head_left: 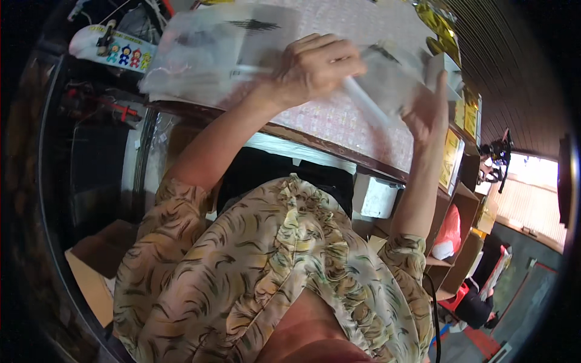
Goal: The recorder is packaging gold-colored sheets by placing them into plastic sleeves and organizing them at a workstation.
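My left hand (316, 65) is closed in a fist above the table. A white, narrow strip-like thing (366, 104), blurred by motion, sticks out of it toward the lower right; its kind is unclear. My right hand (426, 115) is at the table's right side, one finger pointing up and the rest smeared. Between the hands lies a blurred, see-through plastic bag (393, 72); whether the right hand touches it I cannot tell. More clear plastic bags (193, 54) lie on the table's left part, beside and beyond my left forearm.
The table (315, 124) has a pink-and-white patterned top and a dark front edge. Gold foil packaging (440, 30) and a small white box (445, 63) stand at its right. Cardboard boxes (463, 202) line the right side. A skateboard deck (115, 48) with cartoon figures is at far left.
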`<state>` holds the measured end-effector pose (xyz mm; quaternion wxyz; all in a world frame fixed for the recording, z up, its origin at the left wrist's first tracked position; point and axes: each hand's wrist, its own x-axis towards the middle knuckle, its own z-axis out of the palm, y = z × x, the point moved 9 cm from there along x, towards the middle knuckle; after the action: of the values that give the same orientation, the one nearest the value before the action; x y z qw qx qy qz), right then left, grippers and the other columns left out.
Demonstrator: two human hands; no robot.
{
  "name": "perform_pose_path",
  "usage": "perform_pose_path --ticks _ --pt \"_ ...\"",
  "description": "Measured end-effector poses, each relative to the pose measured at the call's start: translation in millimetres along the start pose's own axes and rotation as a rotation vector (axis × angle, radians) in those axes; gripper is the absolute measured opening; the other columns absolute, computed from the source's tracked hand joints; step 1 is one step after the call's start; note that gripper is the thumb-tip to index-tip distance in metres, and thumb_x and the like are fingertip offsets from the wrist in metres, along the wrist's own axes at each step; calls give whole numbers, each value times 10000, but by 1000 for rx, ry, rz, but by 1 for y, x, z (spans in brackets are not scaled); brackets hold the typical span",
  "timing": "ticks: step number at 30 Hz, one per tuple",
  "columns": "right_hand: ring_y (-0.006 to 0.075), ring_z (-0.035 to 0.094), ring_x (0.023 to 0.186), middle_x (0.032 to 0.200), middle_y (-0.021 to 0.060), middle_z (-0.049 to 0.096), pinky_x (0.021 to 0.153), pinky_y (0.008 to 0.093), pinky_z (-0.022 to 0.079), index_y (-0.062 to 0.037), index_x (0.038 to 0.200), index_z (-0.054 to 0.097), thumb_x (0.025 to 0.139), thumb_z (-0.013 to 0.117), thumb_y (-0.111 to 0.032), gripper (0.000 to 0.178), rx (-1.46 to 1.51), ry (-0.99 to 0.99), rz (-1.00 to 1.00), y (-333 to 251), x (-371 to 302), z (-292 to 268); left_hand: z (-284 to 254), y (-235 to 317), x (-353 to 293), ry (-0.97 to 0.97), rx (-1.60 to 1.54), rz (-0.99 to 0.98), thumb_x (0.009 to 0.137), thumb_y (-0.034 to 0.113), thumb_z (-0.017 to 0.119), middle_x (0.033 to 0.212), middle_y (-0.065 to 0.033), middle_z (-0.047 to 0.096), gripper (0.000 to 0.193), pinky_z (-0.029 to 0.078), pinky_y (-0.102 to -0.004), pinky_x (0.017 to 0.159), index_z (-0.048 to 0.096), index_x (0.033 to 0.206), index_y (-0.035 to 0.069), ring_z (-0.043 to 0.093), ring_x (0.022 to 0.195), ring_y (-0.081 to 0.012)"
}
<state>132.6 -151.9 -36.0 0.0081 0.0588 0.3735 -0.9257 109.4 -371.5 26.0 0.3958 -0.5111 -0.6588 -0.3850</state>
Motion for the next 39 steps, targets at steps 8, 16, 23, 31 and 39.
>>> perform_pose_path --ticks 8,16,23,31,39 --pt "183 688 896 946 144 688 763 280 578 71 1018 626 877 621 -25 171 -400 208 101 24 34 -5 -23 -3 -23 -128 200 85 811 192 721 975 58 675 132 500 -266 757 702 936 226 643 889 -94" --pt "174 692 887 986 97 712 803 268 566 22 984 666 860 678 -37 138 -260 -207 128 89 124 157 -170 -79 -27 -106 -129 -458 754 308 799 1369 -202 502 746 389 -423 1075 478 1373 40 482 1273 -358" --pt "152 682 753 856 78 704 717 296 573 -1 934 678 860 659 -88 115 -712 -88 458 179 190 80 -260 -165 -134 -199 228 -644 859 150 711 1248 -70 634 487 421 -341 1017 590 1330 117 572 1185 -213" --pt "195 665 687 847 128 709 611 316 533 77 1006 669 879 686 -181 288 -1064 42 127 165 163 96 -236 -252 -245 -179 -186 -1359 1025 454 452 1508 -98 432 616 273 -322 1144 399 1482 44 385 1393 -203" --pt "473 448 1250 1303 357 491 1067 509 339 135 1345 398 895 645 -446 776 -1735 122 -469 163 136 85 -236 -254 -224 -375 -28 -1243 980 446 529 1377 -161 564 629 362 -307 1076 474 1400 -19 497 1302 -223"
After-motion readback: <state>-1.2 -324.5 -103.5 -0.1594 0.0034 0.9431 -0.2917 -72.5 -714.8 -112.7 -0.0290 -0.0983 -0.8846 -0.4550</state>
